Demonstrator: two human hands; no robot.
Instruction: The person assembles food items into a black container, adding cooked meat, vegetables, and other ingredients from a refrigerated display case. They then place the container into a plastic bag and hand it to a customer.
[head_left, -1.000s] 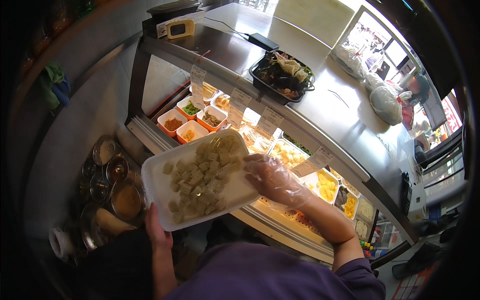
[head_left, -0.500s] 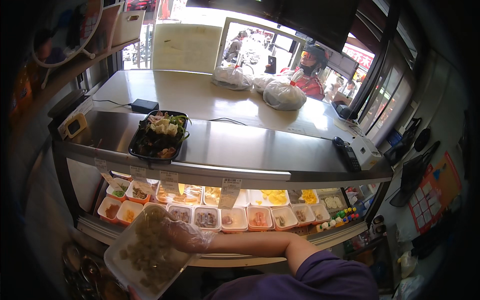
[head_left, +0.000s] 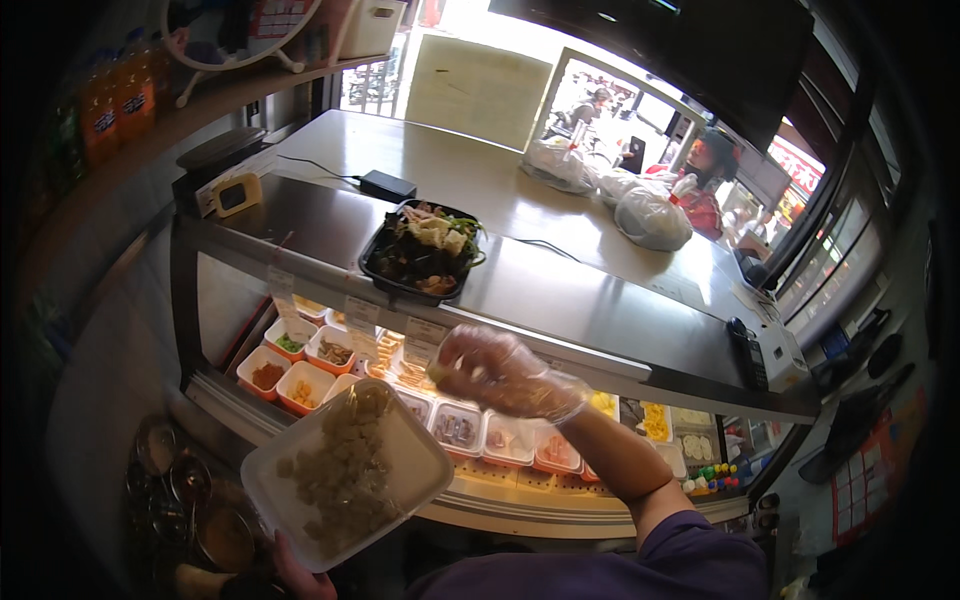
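On the far-left shelf: orange bottles [head_left: 135, 100], well apart from the hands.
Lower-left bowls [head_left: 190, 478]: clustered in shadow, contents unclear.
Tubs [head_left: 297, 407]: orange-walled, filled, under the case ledge [head_left: 560, 300]; the tray hides part of the front row.
Left hand [head_left: 297, 572]: bare, gripping the tray's lower edge; most fingers hidden.
Tray [head_left: 415, 458]: white, tilted, near the case front; grey-green cubes [head_left: 345, 480] heaped inside, glints over them, perhaps film.
Tickets [head_left: 425, 335]: paper, hanging off the ledge, screening tubs behind.
Black tub [head_left: 395, 285]: on the ledge, heaped with greens and pale pieces; apart from both hands.
Right hand [head_left: 500, 375]: clear glove, fingers curled; a pale bit at the tips, cannot tell if held.
Change: half a second ago this hand lay over the tray; now it is clear of it, so the left alone bears the tray.
Bags [head_left: 655, 215]: white, tied, on the counter beyond.
Person [head_left: 705, 215]: in red, behind the bags.
Phone [head_left: 748, 355]: black, at the ledge's right end.
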